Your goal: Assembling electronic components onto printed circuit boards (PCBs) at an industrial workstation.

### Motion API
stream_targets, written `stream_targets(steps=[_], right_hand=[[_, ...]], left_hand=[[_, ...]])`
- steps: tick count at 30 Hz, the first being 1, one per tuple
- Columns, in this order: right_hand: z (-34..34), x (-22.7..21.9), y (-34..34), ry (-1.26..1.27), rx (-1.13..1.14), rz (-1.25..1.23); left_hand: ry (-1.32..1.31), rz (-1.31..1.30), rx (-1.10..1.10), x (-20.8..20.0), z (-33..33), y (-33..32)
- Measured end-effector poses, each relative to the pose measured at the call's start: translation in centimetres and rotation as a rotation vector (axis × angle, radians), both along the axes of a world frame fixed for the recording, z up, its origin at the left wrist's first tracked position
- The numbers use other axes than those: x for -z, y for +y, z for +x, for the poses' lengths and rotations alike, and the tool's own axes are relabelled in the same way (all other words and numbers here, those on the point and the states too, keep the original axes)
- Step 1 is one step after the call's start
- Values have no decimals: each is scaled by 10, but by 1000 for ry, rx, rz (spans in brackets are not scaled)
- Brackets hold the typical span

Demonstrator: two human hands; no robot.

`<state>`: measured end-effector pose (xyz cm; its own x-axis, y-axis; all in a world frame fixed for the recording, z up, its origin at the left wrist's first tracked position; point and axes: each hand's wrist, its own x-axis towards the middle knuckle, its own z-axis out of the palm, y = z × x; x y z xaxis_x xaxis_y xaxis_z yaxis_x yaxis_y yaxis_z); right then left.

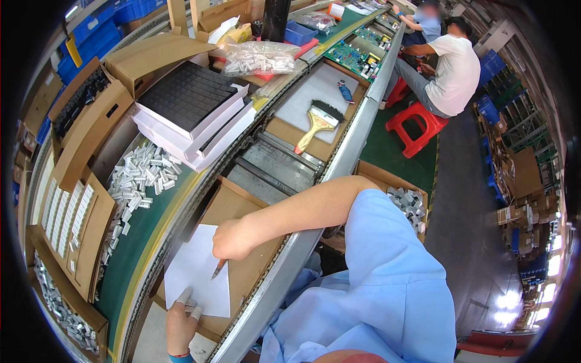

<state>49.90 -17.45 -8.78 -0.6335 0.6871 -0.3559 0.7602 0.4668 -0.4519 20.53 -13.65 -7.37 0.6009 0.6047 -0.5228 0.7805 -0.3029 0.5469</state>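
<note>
A white sheet of paper (203,259) lies on a shallow cardboard tray (257,261) on the conveyor in front of me. My right hand (233,239) is closed round a slim pen-like tool (218,268), whose brown shaft and thin tip point down at the paper; its exact kind is unclear. At the paper's near edge rests my left hand (183,322), fingers stretched out over the sheet. White covers sit on some of its fingertips, and a blue band circles the wrist.
Farther along the conveyor, a wide brush (318,125) lies on a tray, before green circuit boards (354,59). Loose silver metal parts (142,175) and a stack of black pieces (184,94) cover the left bench. A co-worker (451,69) sits on a red stool (416,127).
</note>
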Motion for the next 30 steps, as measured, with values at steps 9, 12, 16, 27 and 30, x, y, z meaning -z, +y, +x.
stream_targets(steps=[9,12,16,27,30], right_hand=[[0,-1,1,5,-2,-11],[0,-3,0,5,4,-31],[1,-5,1,19,16,-26],[0,-14,-2,119,-28,19],[0,-3,-1,-62,-46,55]], left_hand=[[11,5,-3,-7,4,-1],[11,3,-2,-6,3,-1],[14,-14,-19,-7,3,-2],[23,-24,-7,-4,-3,0],[18,-17,-11,-4,-2,2]])
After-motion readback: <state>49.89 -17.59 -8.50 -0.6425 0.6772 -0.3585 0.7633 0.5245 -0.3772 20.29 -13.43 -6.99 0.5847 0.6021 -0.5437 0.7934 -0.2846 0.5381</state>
